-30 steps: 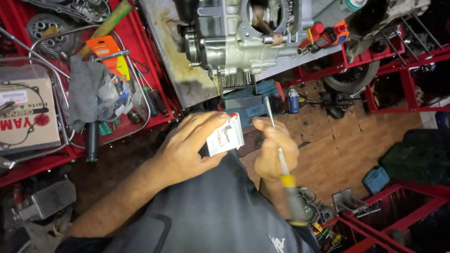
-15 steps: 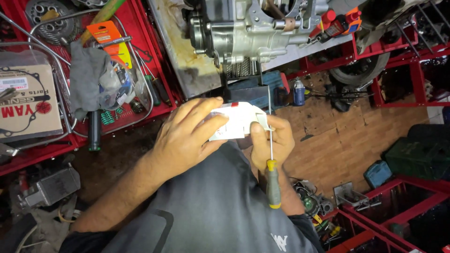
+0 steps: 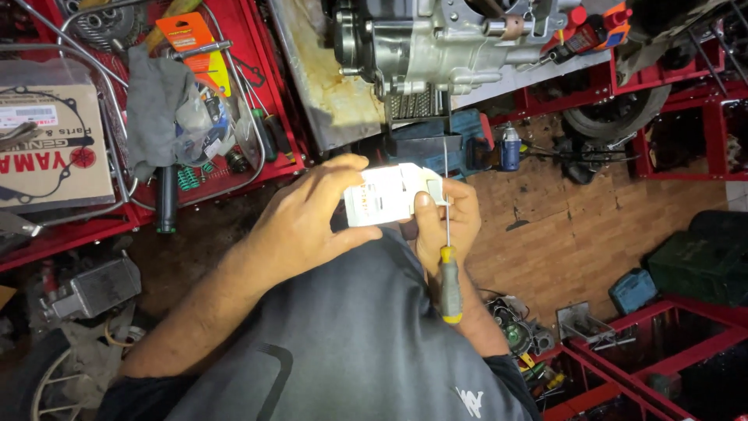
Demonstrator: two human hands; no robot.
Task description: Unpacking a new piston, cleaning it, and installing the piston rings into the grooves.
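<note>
My left hand (image 3: 308,222) grips a small white box (image 3: 383,196) from its left side, fingers wrapped over the top. My right hand (image 3: 449,222) pinches the box's right end with the thumb on its flap. The same hand also holds a screwdriver (image 3: 449,257) with a black and yellow handle, shaft pointing up and handle hanging down. Both hands are held close to my grey shirt, below a silver engine (image 3: 444,39) that sits on a metal bench plate (image 3: 327,86).
A red tray (image 3: 257,47) at upper left carries a grey rag (image 3: 156,101), a green spring, a black grip and tools. A cardboard box (image 3: 47,148) lies at far left. Red metal racks (image 3: 662,343), a tyre (image 3: 615,117) and a spray can (image 3: 510,148) surround the brick floor.
The box has been turned level between both hands and brought into bright light. The screwdriver swung from slanted to nearly upright, handle down, as my right hand moved onto the box's end.
</note>
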